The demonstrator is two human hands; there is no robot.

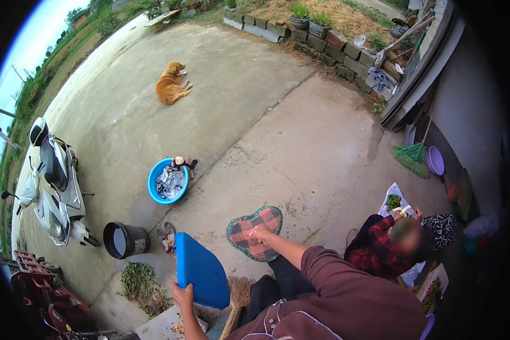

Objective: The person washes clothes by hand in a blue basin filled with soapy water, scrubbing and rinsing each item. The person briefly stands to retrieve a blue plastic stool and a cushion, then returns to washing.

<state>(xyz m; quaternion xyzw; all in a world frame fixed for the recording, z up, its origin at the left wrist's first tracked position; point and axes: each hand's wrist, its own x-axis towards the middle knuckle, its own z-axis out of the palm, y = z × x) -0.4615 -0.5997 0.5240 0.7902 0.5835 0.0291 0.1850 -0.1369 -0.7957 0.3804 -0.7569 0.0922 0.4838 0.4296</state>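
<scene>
My left hand [183,294] grips the near edge of a blue flat-sided object [202,272], perhaps a plastic stool or board, held up at the lower middle. Its fingers lie on the side. My right hand [261,233] is closed on a red-and-black checked cloth pad [255,246] with a green scalloped edge, held above my knees. A straw broom [239,293] stands between the blue object and my legs. Left of the blue object, a pair of shoes [167,238] rests on the concrete, beside a black bucket [125,240] of liquid.
A person [382,242] in a checked shirt sits at the right, near red and green produce. A blue basin [168,180] holds wet cloth. A dog [172,85] lies farther off. A scooter [57,182] stands left, a green broom [412,159] right, cut plants [140,282] below the bucket.
</scene>
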